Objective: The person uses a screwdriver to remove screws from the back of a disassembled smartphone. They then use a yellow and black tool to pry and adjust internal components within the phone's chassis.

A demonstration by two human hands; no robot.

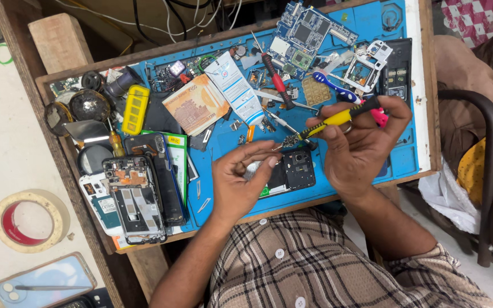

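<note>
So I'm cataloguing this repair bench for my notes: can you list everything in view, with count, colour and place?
Blue rubber work mat: one, covering the wooden bench.
Opened black phone body: one, near mat edge, under the hands.
Yellow-handled screwdriver with pink cap: one, in the right hand.
Red-handled screwdriver: one, mat centre top.
Blue circuit board: one, top of mat.
Blue-and-white toothbrush: one, beside the board.
White tube: one, mat centre.
Orange banknote: one, left of tube.
Yellow plastic case: one, left part.
Stripped phone frames: several, dark, lower left.
Beige tape roll: one, far left surface.
Left hand: on the phone body.
Right hand: gripping the screwdriver.
</note>
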